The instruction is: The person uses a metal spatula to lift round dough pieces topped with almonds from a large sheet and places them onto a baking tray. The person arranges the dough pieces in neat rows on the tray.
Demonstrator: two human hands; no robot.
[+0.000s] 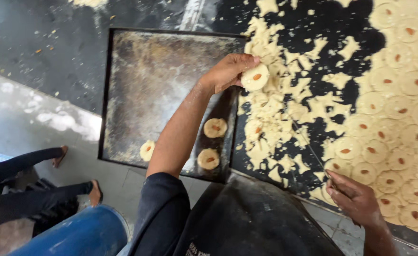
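Dough round (255, 77) with an almond pressed in its middle sits pinched in the fingers of the left hand (229, 71), held above the right edge of the dark baking tray (142, 76). Three more rounds (215, 127) already lie on the tray. Right hand (356, 196) is closed on a thin metal tool (313, 151) — its tip reaching into the dough scraps (285, 99) — beside rows of cut rounds (399, 109) on the black worktop (38, 42).

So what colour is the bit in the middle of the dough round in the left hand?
Orange-brown, on the pale cream dough round held by the left hand; head view.
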